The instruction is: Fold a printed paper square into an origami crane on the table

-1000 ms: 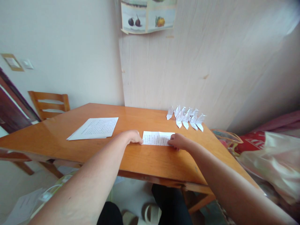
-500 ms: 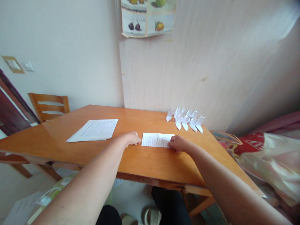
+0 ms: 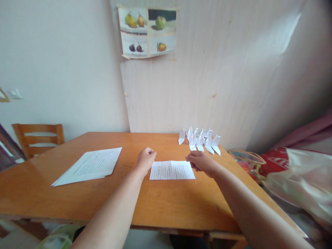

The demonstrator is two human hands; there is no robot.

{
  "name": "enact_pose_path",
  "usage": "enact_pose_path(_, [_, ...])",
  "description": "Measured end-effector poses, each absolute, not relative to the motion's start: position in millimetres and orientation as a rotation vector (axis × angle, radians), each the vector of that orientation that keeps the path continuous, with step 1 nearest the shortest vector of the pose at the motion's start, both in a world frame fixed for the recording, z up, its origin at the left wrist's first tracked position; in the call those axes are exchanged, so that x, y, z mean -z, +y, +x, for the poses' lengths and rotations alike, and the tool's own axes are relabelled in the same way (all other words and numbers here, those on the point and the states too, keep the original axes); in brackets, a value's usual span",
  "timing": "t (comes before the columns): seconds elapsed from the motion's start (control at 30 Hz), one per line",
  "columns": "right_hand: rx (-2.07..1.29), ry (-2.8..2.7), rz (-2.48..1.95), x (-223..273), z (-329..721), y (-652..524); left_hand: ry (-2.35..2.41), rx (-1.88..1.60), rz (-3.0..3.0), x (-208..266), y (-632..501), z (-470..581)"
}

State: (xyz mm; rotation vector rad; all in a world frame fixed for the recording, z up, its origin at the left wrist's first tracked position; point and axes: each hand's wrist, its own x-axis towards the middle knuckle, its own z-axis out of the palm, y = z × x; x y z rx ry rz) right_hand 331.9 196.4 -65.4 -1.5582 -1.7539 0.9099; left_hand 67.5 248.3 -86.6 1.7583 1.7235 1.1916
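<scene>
A folded sheet of printed paper lies on the wooden table in front of me, with a crease down its middle. My left hand is closed beside its far left corner, thumb on top. At the far right corner is my right hand, also closed, its curled fingers overlapping that corner. What either hand's fingers hold, if anything, is hidden. Beyond my right hand stand several folded white paper figures, grouped near the table's back edge.
A stack of printed sheets rests on the table to the left. Behind it stands a wooden chair. Plastic bags and a basket crowd the right side. A fruit poster hangs on the wall.
The view has tilted up and shifted, showing more of the poster. Both hands have moved from the paper's sides to its far corners. My left hand has curled into a fist.
</scene>
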Motion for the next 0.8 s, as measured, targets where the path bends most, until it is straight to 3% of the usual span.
enact_pose_path(0.27, [-0.549, -1.814, -1.565, 93.6, 343.5, 226.8, 1.512, -1.14, 1.983, 95.3, 252.9, 100.3])
enact_pose_path(0.37, [-0.498, -1.948, -1.548, 105.3, 344.8, 222.3, 1.416, -0.993, 2.132, 96.6, 240.9, 100.4])
enact_pose_path(0.53, [-0.306, -2.198, -1.606, 104.2, 340.2, 213.2, 1.358, -0.455, 2.497, 91.2, 227.2, 98.6])
enact_pose_path(0.8, [-0.277, -2.222, -1.598, 98.1, 337.0, 209.9, 1.38, -0.315, 2.565, 94.3, 226.9, 98.3])
